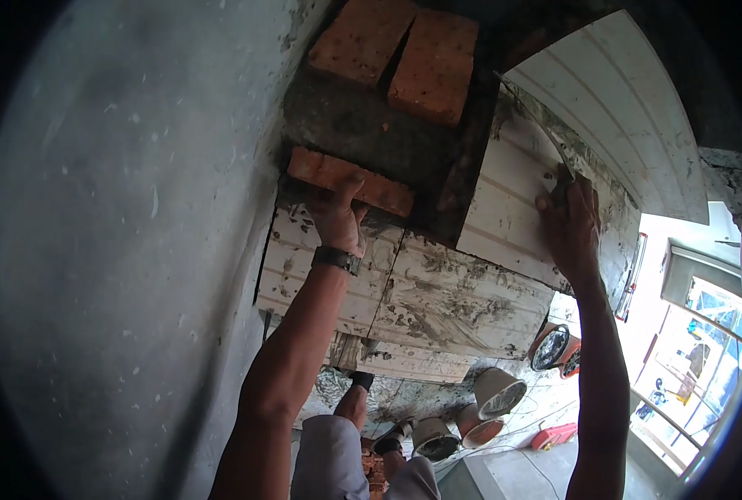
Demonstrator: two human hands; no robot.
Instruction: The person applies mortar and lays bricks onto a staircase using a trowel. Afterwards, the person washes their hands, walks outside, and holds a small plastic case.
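My left hand [338,223], with a dark watch on the wrist, grips the near side of a red brick [371,186], its thumb over the top edge. The brick lies across the near end of a dark mortar patch [338,117]. Off to the right, my right hand [573,212] is closed round the dark handle of a trowel, whose thin blade [557,148] appears almost edge-on over a white striped tile [504,196]. My left fingertips are partly hidden behind the brick.
Two more bricks [434,67] rest beyond the mortar. A grey wall [137,208] runs along the left. Mortar-smeared tiles [458,292] lie nearer me, and a large striped panel [613,108] rises at upper right. Several buckets [499,393] and a red case [553,436] stand below.
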